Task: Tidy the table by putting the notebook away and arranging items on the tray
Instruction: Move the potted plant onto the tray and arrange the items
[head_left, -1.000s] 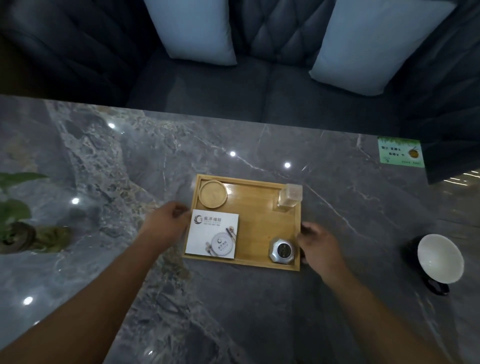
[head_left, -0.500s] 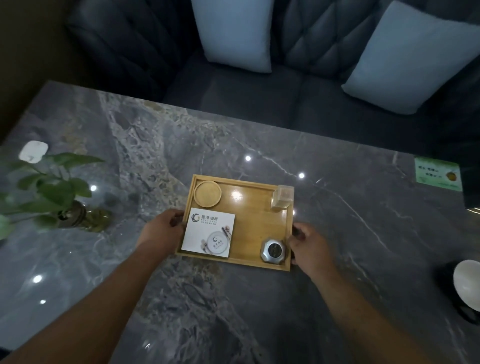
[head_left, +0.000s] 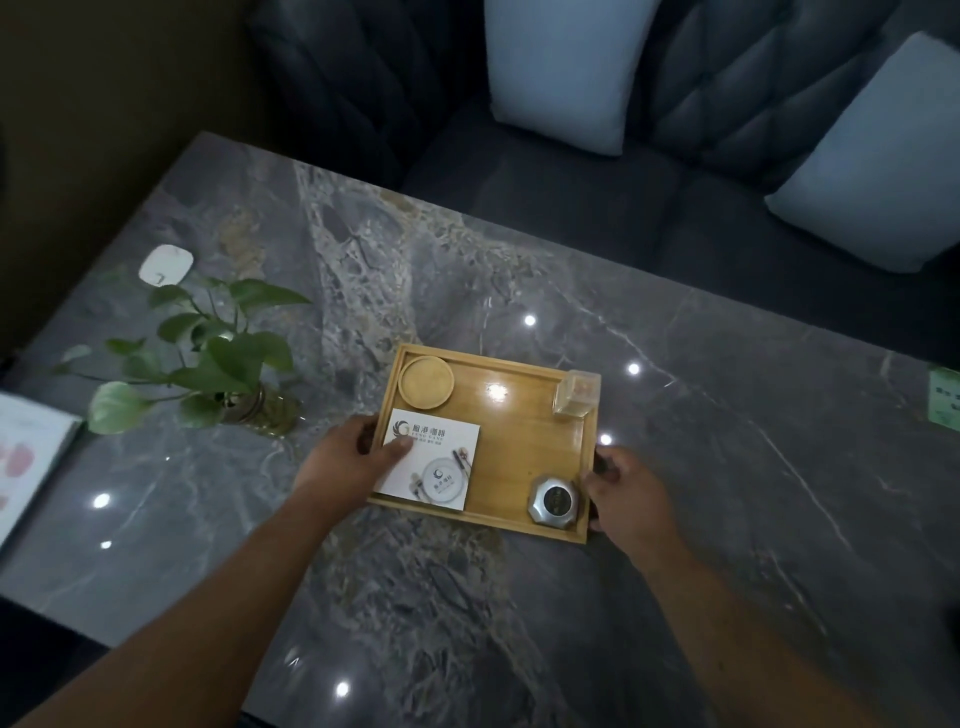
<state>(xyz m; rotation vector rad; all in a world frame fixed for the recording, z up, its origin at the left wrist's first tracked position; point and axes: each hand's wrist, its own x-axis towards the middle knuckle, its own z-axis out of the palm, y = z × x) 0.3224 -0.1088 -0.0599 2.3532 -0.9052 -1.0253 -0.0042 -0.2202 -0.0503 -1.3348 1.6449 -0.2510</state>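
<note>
Both hands grip the wooden tray on the counter: left hand closed on its left edge, thumb on the white card; right hand clasps its right edge beside the metal tin.

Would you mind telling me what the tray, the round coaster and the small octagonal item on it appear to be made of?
The tray looks like bamboo or light wood, lacquered, since it mirrors a lamp. The round coaster seems the same pale wood, matt. The octagonal item looks like brushed silver metal with a dark top; it could be plastic.
</note>
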